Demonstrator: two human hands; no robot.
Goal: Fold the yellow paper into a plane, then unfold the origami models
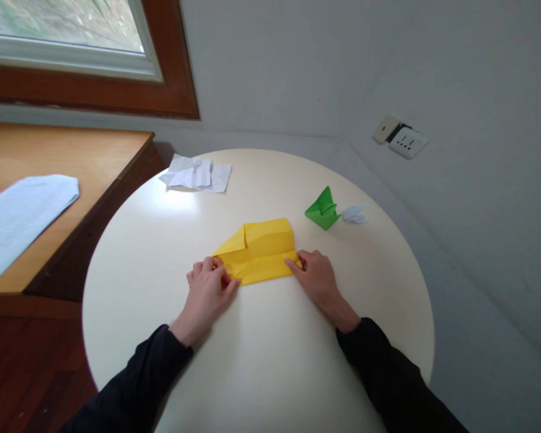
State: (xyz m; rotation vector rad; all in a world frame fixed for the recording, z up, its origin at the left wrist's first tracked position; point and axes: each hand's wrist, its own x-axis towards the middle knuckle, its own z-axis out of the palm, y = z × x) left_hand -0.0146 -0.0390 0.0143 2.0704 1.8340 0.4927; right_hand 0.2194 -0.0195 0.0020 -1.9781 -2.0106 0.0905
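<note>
While you lean over the round cream table, both your hands sit on the yellow paper, which lies flat near the middle of the tabletop, partly folded, with a slanted flap on its left end and a crease running along its near part. Your left hand is at the paper's near-left corner: fingers curled, thumb and fingertips pinched down on the corner edge, so it's closed on the paper, pressing rather than lifting. Your right hand is at the near-right corner, fingers mostly stretched out and lying flat, index tip on the edge of the sheet; it looks like pressing only, not gripping, though the thumb side is hard to read from this angle. Both black sleeves run in from the near edge.

Far right of the yellow sheet, well apart from it, stands a green folded paper figure, with a small white folded piece just beside it on the right, maybe touching. At the far-left side of the table lies a crumpled white sheet, flattened out. Left of the table is a wooden desk with a printed white page on it. A window frame sits above the desk; a wall socket is on the right wall.
</note>
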